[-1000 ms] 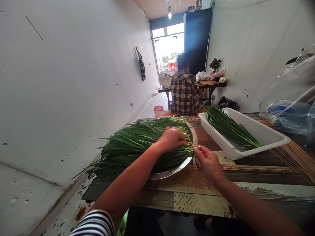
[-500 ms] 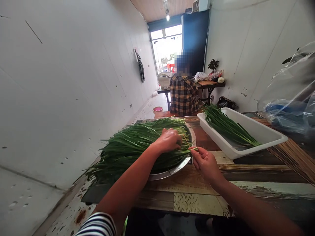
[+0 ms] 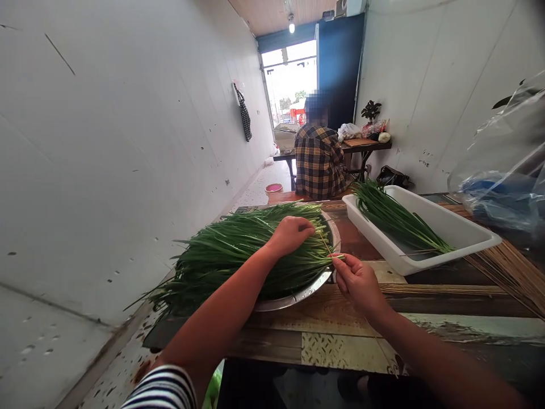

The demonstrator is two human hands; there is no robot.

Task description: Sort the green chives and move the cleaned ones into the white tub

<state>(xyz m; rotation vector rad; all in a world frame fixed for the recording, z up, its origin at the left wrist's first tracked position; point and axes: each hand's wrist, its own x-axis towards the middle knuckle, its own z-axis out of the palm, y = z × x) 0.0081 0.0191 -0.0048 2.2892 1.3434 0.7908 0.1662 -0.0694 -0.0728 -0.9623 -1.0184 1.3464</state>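
A heap of long garlic chives (image 3: 230, 244) fills a round metal bowl (image 3: 309, 293), the leaves hanging over its left side and the pale stem ends lying to the right. My left hand (image 3: 292, 234) is over the stems, its thumb and fingers pinched at the upper end of a thin skewer (image 3: 324, 243). At the bowl's right rim my right hand (image 3: 357, 278) is closed on the skewer, with a few chive stem ends at its fingertips. The skewer slants between both hands.
To the right stands a white plastic tray (image 3: 464, 248) with a bunch of chives. Loose skewers (image 3: 511, 272) lie beside it, near a clear plastic bag (image 3: 498, 187). A person in a plaid shirt (image 3: 317, 162) sits ahead, facing away, by another table (image 3: 377, 146).
My left hand has risen slightly from among the stems to the skewer's upper end. My right hand keeps its hold at the rim. The view has shifted a little.
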